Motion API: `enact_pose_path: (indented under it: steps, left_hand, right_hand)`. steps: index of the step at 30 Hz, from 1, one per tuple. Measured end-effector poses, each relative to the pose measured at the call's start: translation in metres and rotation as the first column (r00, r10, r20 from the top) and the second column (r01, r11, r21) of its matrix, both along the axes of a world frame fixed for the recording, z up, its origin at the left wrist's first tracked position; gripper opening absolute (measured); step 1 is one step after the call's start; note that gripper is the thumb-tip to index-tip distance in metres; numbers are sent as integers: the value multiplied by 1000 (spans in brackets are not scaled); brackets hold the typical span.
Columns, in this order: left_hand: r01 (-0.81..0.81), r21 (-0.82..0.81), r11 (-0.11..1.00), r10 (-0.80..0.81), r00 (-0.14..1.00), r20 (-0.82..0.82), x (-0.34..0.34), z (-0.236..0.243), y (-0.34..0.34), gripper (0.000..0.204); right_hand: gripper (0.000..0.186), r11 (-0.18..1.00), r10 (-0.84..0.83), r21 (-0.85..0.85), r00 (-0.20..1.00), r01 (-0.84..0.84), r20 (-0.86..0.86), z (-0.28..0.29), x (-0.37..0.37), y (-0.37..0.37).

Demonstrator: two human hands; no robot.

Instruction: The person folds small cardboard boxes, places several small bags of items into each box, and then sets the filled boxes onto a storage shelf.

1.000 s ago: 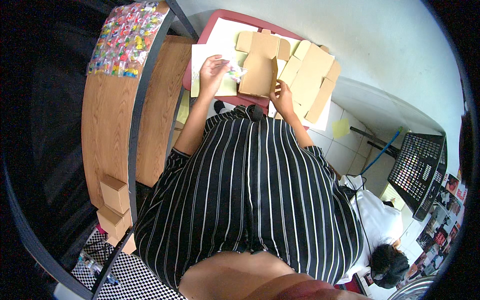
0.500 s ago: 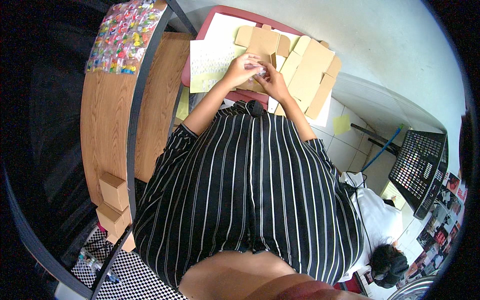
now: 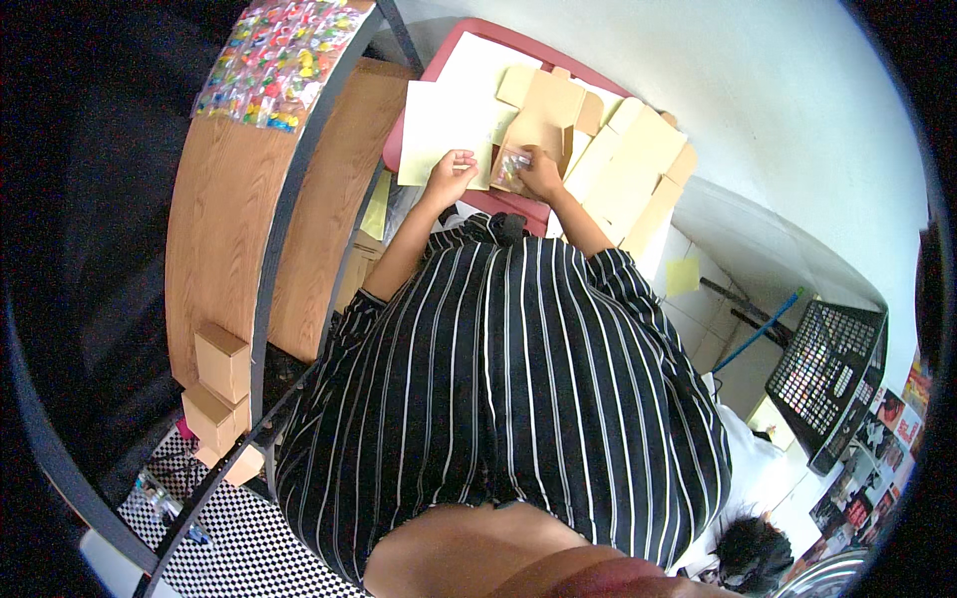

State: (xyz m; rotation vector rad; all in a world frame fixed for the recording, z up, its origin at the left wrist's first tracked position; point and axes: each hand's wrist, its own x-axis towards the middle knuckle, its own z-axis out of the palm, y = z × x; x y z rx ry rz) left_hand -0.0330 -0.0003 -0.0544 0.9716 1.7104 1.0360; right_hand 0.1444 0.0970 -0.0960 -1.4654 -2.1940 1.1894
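My left hand [image 3: 451,179] is open and holds nothing, beside a pale paper sheet [image 3: 429,130]. My right hand [image 3: 540,174] grips a small clear plastic bag [image 3: 510,165] of colourful pieces in the lower part of an open cardboard box [image 3: 543,112]. Its fingertips are partly hidden. Right of the box lie flattened cardboard cartons [image 3: 623,159]. All of these are on a red-rimmed table [image 3: 508,35] with sheets of paper.
At my left stand wooden shelves [image 3: 219,219] in a dark frame, with many colourful packets [image 3: 274,55] on top and small cardboard boxes [image 3: 221,354]. At right are a wall, a black basket [image 3: 822,374] and, low down, another person's head [image 3: 753,548].
The bag was in my left hand, then between both hands; now it lies in the box under my right hand. My left hand has let go and drawn back leftward.
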Motion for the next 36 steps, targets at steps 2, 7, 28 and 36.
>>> enact_pose_path:
  steps: [2,7,28,36]
  left_hand:
    - [-38,81,996,38,999,0,-15,9,-5,30]
    - [-77,328,942,131,980,-147,-51,69,9,29]
    - [-250,-92,964,-3,335,-942,-298,123,227,72]
    - [-212,-165,963,-63,419,-906,-274,112,251,81]
  right_hand:
    - [47,980,-79,181,997,80,-13,0,-8,-7]
    - [48,995,-65,78,998,65,7,1,-5,-9]
    - [35,949,-44,308,994,71,-95,34,6,-37]
    - [31,905,-218,345,968,249,-125,29,31,-53]
